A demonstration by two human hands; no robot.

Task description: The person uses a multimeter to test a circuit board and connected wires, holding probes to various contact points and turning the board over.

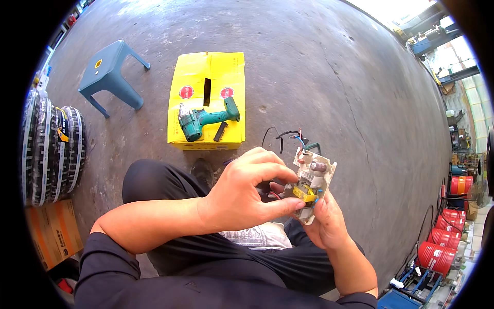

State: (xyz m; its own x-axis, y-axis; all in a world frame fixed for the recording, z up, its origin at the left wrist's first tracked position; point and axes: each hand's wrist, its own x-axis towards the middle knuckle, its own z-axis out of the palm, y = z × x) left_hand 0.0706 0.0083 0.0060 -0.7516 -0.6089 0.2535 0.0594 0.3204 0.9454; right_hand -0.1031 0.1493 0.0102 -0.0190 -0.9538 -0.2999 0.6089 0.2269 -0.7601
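Observation:
A bare circuit board (329, 176) with a yellow-wrapped transformer (304, 193), a dark capacitor (319, 167) and loose wires (299, 138) is held up over my lap. My right hand (329, 224) grips its lower right edge, with the thumb on the front. From the left, my left hand (252, 188) closes thumb and fingers on the board beside the transformer; some fingertips are hidden behind parts. Ahead, a teal cordless impact wrench (206, 119) without a battery lies on a yellow cardboard box (193, 67). Next to its handle rests a small black toothed part (220, 131).
A blue-grey plastic stool (105, 67) stands at the far left on the concrete floor (298, 62). Tyres (51, 149) are stacked at left above a brown carton (55, 232). Red drums (436, 257) and equipment line the right side.

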